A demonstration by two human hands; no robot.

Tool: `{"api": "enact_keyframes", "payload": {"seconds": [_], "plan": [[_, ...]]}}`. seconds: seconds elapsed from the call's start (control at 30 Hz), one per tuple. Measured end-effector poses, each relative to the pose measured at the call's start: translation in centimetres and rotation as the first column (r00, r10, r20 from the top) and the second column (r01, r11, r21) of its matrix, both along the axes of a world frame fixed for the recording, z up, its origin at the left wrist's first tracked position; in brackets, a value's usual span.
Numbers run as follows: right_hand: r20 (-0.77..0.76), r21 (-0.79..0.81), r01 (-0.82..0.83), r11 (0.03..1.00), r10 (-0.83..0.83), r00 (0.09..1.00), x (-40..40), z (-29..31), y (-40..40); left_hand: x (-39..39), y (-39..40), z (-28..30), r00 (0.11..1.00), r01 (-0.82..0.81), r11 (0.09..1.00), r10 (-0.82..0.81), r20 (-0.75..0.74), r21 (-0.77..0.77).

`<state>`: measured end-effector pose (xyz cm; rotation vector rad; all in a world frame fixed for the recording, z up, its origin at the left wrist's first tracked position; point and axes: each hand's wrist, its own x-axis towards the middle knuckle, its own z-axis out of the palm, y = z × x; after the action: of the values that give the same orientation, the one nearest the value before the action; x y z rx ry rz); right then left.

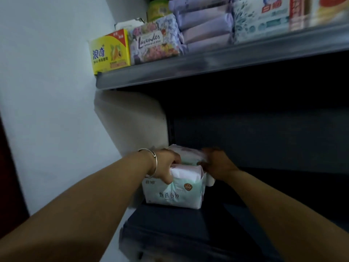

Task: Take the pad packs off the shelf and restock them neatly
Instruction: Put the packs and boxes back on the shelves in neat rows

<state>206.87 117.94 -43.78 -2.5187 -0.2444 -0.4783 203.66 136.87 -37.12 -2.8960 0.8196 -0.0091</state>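
Pad packs (172, 193) sit at the left end of the dark lower shelf (188, 233), at 6 o'clock below the upper shelf (207, 63). The left hand (166, 165), its grip curled, holds the front pack's top at 9 o'clock; the right hand (217, 163), fingers curled, holds the rear pack (188, 154) at 3 o'clock.

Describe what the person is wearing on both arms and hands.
Both forearms are bare to the frame edge, with no sleeves showing. The left wrist carries a thin silver bangle with a small bead on it. The left hand and right hand wear no gloves; no rings or watch are visible, though the dim light blurs the fingers.
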Motion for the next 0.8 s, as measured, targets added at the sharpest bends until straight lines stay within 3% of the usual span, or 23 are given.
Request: {"api": "enact_keyframes", "payload": {"seconds": [0.43, 0.6, 0.8], "plan": [[-0.002, -0.173, 0.1, 0.98, -0.102, 0.995, 8.7, -2.8, 0.4, 5.8, 1.0, -3.7, 0.998, 0.027, 0.977, -0.04, -0.054, -0.212], [-0.056, -0.199, 0.123, 0.972, -0.136, 0.989, 10.9, -2.0, -0.2, 7.1, 0.9, -4.2, 0.999, 0.043, 0.976, -0.046, -0.006, -0.213], [-0.041, -0.225, 0.044, 0.973, -0.055, 0.998, 12.7, -2.1, -0.2, 8.4, 0.6, -4.3, 0.999, 0.054, 0.976, -0.052, 0.013, -0.21]]}}
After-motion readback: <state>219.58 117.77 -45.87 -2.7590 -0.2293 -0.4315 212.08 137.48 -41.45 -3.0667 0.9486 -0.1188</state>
